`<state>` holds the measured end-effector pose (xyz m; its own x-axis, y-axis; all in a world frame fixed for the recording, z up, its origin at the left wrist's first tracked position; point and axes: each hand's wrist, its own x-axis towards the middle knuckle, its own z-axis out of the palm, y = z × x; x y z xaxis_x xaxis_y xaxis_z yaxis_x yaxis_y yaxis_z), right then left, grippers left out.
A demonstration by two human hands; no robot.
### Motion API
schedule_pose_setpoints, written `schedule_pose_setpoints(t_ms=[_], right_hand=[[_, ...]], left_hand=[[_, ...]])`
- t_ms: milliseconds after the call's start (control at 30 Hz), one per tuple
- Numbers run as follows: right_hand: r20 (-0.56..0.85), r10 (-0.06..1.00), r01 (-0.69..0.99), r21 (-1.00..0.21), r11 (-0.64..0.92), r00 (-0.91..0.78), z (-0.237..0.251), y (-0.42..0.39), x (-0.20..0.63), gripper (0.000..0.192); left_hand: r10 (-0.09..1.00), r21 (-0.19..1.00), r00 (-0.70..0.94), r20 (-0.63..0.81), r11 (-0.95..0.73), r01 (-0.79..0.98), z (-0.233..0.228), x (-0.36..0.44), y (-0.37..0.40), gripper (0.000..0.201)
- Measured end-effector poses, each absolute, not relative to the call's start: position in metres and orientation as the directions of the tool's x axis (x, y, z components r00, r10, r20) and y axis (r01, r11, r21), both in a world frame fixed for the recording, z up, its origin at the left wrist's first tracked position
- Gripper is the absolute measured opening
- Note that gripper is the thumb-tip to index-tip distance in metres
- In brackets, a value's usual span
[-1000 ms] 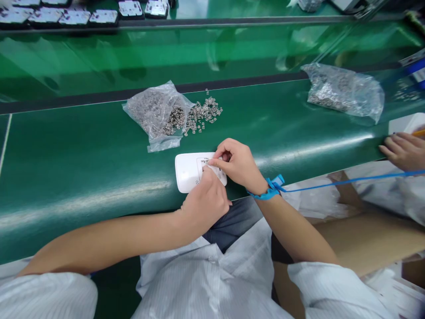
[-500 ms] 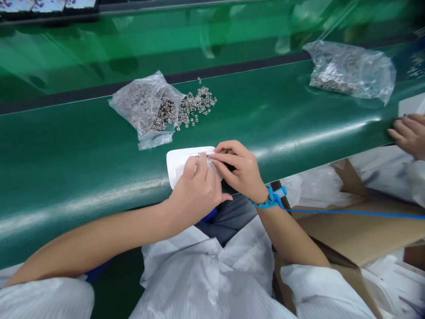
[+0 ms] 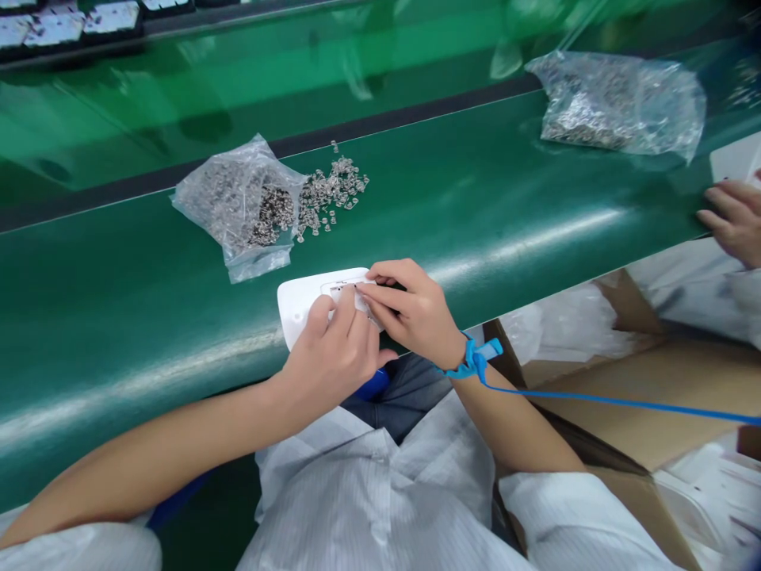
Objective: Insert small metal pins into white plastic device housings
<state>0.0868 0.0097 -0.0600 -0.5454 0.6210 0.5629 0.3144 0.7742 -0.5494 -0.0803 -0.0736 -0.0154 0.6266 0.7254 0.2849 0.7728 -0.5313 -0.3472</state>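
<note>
Green belt material covers the tabletop point(image 3: 119, 317) in front of us, glossy and curved at its near edge. On that near edge lies a white plastic casing point(image 3: 300, 305), flat, with rounded corners. Both our hands meet over its right half. Our left hand point(image 3: 333, 357) comes in from below, its fingers pressed together and bent down onto the casing, the fingertips touching a small recessed area. Our right hand point(image 3: 416, 313) rests just beside it, index finger and thumb closed in a pinching grip on something too small for us to make out, right at the same spot. A blue wrist strap point(image 3: 472, 361) circles our right wrist, and its blue cord point(image 3: 624, 403) runs off to the right. Farther back on the belt, behind the casing, an open clear bag point(image 3: 238, 198) holds tiny metal parts, with a loose heap of parts point(image 3: 330, 190) spilled just beside its mouth. A second bag point(image 3: 618, 103) of parts lies well apart at the far right. At the right edge, another person's hand point(image 3: 734, 222) rests on the belt. Cardboard boxes point(image 3: 654, 396) sit below the tabletop to our right.
</note>
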Motion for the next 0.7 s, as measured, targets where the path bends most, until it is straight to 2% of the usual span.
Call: schedule_pose_setpoints(t_ms=[200,500,700], right_hand=[[0.570,0.579,0.333,-0.482,0.810,-0.583,-0.0585,0.0093,0.0891,0.021],[0.472,0.538,0.400,-0.367,0.840,-0.698,-0.0501,0.0103,0.0886,0.025],[0.529,0.566,0.408,-0.393,0.824,-0.632,-0.0565,0.0094,0.0906,0.022]], left_hand=[[0.712,-0.344,0.648,0.270,-0.557,0.756,-0.0176,-0.0816,-0.0705,0.051],[0.725,-0.369,0.649,0.232,-0.552,0.748,-0.0184,-0.0812,-0.0707,0.058],[0.716,-0.397,0.659,0.230,-0.550,0.735,-0.0190,-0.0803,-0.0729,0.063]])
